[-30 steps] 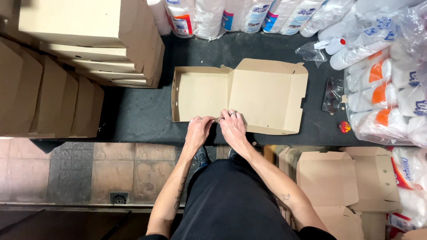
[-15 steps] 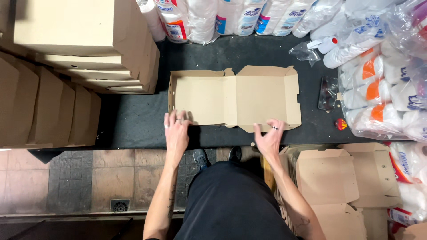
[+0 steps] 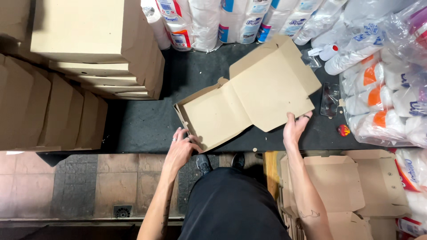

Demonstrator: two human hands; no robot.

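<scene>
Since half a second ago you have lifted and swung the cardboard box (image 3: 249, 100), so it now sits skewed, its lid half raised toward the far right instead of lying square on the counter. Your left hand (image 3: 180, 149) has come in to the near left corner of the tray half, fingers curled around that edge and gripping it. Your right hand (image 3: 293, 129) has come up under the near edge of the lid, thumb and fingers pinching the flap, forearm reaching up from the lower right. Both arms are bare and your dark trousers fill the bottom of the view, with your shoes on the tiled floor (image 3: 89, 182) below.

Just to your right, flat unfolded box blanks (image 3: 351, 186) lie in a heap. The box rests over the dark counter (image 3: 142, 126). To the left on that counter stands a pile of folded boxes (image 3: 95, 49), with more leaning on edge beside it. Along the far edge run wrapped paper rolls (image 3: 209, 22), and on the right lie plastic bags of stacked cups (image 3: 382, 93).
</scene>
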